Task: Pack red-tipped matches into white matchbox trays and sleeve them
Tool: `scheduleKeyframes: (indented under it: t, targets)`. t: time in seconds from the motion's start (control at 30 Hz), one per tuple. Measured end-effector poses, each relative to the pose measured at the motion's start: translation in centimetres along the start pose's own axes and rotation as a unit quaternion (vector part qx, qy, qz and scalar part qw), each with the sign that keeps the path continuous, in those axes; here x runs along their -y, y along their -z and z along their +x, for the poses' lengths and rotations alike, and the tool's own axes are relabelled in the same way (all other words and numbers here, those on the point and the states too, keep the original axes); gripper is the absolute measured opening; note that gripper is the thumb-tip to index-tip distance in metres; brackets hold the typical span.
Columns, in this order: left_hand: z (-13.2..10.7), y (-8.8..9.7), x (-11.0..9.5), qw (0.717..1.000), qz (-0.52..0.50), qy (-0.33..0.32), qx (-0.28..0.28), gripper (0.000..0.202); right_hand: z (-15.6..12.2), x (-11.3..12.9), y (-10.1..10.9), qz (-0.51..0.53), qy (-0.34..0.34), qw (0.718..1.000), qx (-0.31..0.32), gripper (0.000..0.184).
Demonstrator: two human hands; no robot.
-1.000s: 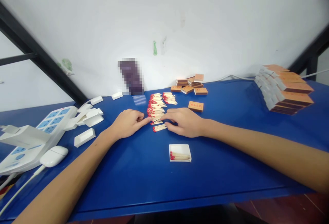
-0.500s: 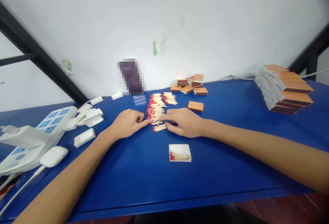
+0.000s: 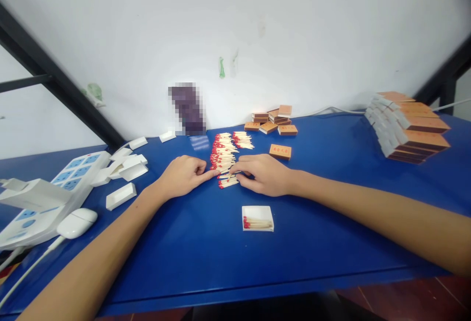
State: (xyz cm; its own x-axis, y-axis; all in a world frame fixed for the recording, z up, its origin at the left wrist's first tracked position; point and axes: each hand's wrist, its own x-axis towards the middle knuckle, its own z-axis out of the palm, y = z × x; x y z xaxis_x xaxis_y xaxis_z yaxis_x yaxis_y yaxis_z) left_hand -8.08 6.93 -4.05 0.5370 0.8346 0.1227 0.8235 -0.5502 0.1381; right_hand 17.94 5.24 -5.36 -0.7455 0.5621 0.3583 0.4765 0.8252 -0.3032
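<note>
Red-headed matches (image 3: 222,156) lie in a loose row on the blue table, with a smaller group (image 3: 243,140) just behind to the right. My left hand (image 3: 182,176) is at the row's left side, fingers curled and thumb stretched out, its tip touching the match heads. From the right, my right hand (image 3: 263,174) reaches over the near matches, index finger on their plain ends and thumb apart; its fingertips partly hide them. Several matches (image 3: 228,181) lie separated below the row. Nearer to me sits a white matchbox tray (image 3: 257,211) partly filled with matches.
An orange matchbox (image 3: 280,151) lies beyond my right hand, more matchboxes (image 3: 270,121) by the wall. A large stack of matchboxes (image 3: 412,127) stands far right. White empty trays (image 3: 121,196), a power strip (image 3: 79,176) and a white earphone case (image 3: 78,223) are at left.
My left thumb has edged slightly right against the match heads. The fingertips of my right hand have shifted slightly right; the near matches have spread a little.
</note>
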Motion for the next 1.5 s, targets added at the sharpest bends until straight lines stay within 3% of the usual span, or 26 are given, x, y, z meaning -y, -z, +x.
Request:
scheduleKeyframes:
  t: [0.17, 0.43, 0.63, 0.87, 1.03, 1.5]
  targets:
    - [-0.1, 0.2, -0.2, 1.000, -0.012, -0.005, -0.019, 0.056, 0.0, 0.0, 0.0, 0.000, 0.000, 1.000, 0.002, 0.028]
    - [-0.5, 0.5, -0.9, 0.995, -0.052, -0.037, -0.078, 0.035, 0.3, -0.1, 0.2, 0.011, 0.001, 1.000, 0.018, 0.025]
    - [-0.5, -0.1, -0.9, 0.992, -0.064, -0.063, -0.084, 0.027, 0.3, -0.2, 0.0, 0.044, -0.009, 0.999, 0.013, 0.014]
    - [-0.6, -0.3, -1.1, 0.988, -0.073, -0.092, -0.101, 0.017, 0.0, -0.2, 0.0, 0.032, -0.013, 0.999, -0.012, 0.016]
    - [-0.6, -0.3, -1.3, 0.987, -0.078, -0.109, -0.091, 0.017, 0.0, 0.0, 0.1, 0.032, -0.032, 0.999, -0.014, 0.018]
    - [-0.6, -0.4, -1.7, 0.980, -0.087, -0.143, -0.107, 0.016, -0.1, -0.5, -0.4, 0.049, 0.022, 0.998, -0.034, 0.024]
